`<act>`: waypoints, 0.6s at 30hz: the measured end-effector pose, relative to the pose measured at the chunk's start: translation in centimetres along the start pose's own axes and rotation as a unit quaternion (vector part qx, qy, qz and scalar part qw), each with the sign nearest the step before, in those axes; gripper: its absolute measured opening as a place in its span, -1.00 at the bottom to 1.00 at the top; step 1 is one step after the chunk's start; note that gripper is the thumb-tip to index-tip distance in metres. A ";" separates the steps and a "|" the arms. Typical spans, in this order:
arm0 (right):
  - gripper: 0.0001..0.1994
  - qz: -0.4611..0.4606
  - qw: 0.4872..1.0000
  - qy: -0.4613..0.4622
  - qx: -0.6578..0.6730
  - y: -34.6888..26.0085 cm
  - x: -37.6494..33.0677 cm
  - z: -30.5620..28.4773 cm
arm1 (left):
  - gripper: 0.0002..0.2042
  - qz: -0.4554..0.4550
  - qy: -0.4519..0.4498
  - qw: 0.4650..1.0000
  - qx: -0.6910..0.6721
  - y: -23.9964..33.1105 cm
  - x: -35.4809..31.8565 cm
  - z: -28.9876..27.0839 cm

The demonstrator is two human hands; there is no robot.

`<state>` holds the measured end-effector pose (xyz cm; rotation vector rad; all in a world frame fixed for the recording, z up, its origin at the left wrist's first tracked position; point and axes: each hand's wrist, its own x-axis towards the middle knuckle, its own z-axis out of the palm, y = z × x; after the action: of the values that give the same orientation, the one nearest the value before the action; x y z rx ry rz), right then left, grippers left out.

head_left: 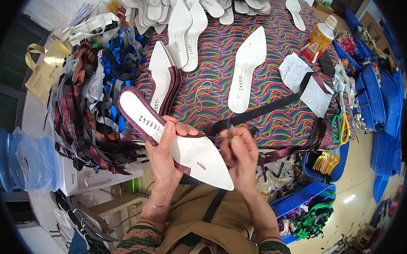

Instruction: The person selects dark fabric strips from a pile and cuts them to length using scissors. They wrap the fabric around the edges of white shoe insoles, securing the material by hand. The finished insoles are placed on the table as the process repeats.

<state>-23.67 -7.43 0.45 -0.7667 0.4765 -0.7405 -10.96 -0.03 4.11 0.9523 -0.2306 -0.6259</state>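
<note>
My left hand (163, 159) grips a white pointed shoe insole (191, 151), thumb on top and fingers beneath. Burgundy glitter trim (131, 120) wraps its heel end and part of its sides, while the pointed toe is bare white. Beside the toe, my right hand (242, 155) is closed in a pinch around something small and dark that I cannot make out. A black strip (269, 108) runs from near those fingers toward the right of the table. Just beyond my left hand lies a stack of burgundy-trimmed insoles (161, 83); an untrimmed insole (247, 68) lies farther right.
Many bare insoles (189, 32) pile up at the table's far side. Tangled strips (86, 91) hang at the left edge. Rightward are a bottle (321, 39), papers (299, 74) and yellow-green-handled scissors (344, 127). Blue bins (306, 197) with scraps stand beside the table.
</note>
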 end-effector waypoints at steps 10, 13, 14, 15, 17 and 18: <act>-0.65 -0.381 0.760 -0.148 -0.506 -3.6 0.7 -1.9 | -0.89 0.042 -0.090 0.990 0.104 0.7 -1.0 1.2; -0.65 -0.395 0.719 -0.131 -0.557 -3.3 -0.7 -1.8 | -0.89 0.061 -0.107 0.986 0.116 0.4 -1.2 1.0; -0.65 -0.416 0.700 -0.118 -0.568 -3.1 -0.8 -1.8 | -0.89 0.057 -0.120 0.986 0.104 0.3 -1.1 0.9; -0.82 -0.407 0.721 -0.119 -0.548 -2.6 -0.8 -2.2 | -0.89 0.051 -0.133 0.986 0.092 0.1 -1.1 0.7; -0.87 -0.258 0.832 -0.143 -0.470 -3.5 -1.1 -2.8 | -0.89 0.036 -0.155 0.985 0.072 -0.1 -1.1 0.4; -0.89 -0.179 0.875 -0.154 -0.423 -4.0 -1.2 -2.8 | -0.89 0.026 -0.164 0.984 0.064 -0.2 -1.1 0.3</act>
<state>-27.84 -9.76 1.82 -1.8093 0.3596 -0.7206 -12.04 0.37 4.18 0.9601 -0.5941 -0.7243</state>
